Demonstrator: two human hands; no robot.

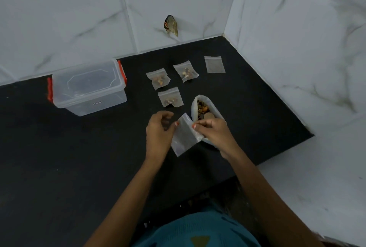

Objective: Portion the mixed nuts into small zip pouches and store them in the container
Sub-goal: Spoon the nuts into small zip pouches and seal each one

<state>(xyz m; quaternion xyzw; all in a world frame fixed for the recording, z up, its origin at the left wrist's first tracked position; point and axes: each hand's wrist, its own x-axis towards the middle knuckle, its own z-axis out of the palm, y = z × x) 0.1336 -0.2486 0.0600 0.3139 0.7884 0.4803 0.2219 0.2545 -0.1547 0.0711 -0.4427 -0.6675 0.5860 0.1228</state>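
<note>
Left grip [158, 130] and right grip [214, 130] on empty pouch [183, 138]

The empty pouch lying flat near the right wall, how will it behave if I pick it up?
The empty pouch looks like thin clear film, so it is probably very light and floppy. Lying flat on the black counter, its edge may be hard to pinch, and it will likely slide if pushed.

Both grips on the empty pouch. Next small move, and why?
Probably pull the pouch mouth apart. The left grip and right grip each pinch its top edge, it looks flat and empty, and the bowl of nuts sits just behind the right grip, ready for scooping. Three filled pouches already lie behind.
</note>
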